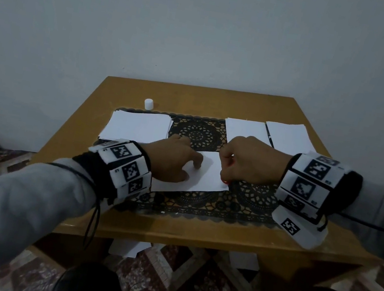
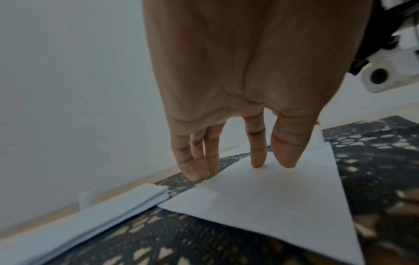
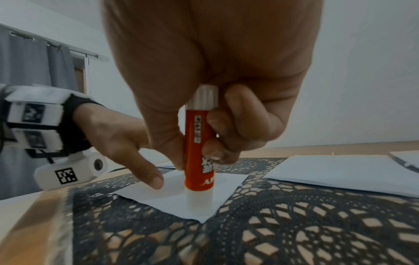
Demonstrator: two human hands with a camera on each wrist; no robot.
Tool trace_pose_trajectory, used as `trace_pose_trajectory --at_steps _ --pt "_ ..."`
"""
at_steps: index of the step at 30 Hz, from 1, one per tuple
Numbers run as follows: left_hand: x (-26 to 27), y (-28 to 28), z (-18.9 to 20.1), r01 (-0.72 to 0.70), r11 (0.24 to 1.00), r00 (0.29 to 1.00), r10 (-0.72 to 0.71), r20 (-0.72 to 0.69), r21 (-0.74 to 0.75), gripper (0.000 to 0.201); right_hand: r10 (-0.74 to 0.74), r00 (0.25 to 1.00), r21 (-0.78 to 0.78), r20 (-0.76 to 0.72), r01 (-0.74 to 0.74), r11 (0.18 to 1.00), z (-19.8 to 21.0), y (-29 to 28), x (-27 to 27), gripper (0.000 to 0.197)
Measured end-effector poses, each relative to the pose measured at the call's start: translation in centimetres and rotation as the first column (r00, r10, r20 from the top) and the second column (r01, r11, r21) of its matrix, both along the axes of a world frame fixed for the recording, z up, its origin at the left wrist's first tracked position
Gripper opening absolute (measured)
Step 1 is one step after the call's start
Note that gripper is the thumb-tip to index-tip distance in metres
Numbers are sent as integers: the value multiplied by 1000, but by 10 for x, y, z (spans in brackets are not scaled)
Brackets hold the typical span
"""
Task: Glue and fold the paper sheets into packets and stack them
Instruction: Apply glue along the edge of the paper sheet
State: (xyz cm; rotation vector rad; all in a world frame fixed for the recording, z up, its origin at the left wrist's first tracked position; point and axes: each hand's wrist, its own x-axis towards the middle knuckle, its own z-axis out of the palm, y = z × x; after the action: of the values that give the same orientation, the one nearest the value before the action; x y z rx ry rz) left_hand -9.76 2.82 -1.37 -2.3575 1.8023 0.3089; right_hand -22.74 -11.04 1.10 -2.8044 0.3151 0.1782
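Observation:
A white paper sheet lies on the black lace mat at the table's middle. My left hand presses down on it with straight fingers. My right hand grips an orange glue stick, held upright with its white tip touching the sheet near its right corner. In the head view only a red speck of the glue stick shows under the fist.
A stack of white sheets lies at the left, with the white glue cap behind it. Two more paper piles lie at the back right. The wooden table stands against a grey wall.

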Motion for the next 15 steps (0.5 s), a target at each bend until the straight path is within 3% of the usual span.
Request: trace_pose_trajectory --at_steps 3,10,13,15 --pt "3 -10 -1 -61 998 997 61 -44 7 43 -3 999 23 -41 3 1000 3 -1 -5 17" --pt "14 -26 7 -214 970 971 224 -84 116 79 -13 1000 39 -20 14 999 34 -13 -20 20" --pt "14 -26 12 -258 955 949 279 -149 149 78 -40 999 58 2 40 998 39 -20 -25 20" --pt "14 -26 13 -251 958 943 274 -189 138 65 -44 999 65 3 44 997 39 -23 -29 21"
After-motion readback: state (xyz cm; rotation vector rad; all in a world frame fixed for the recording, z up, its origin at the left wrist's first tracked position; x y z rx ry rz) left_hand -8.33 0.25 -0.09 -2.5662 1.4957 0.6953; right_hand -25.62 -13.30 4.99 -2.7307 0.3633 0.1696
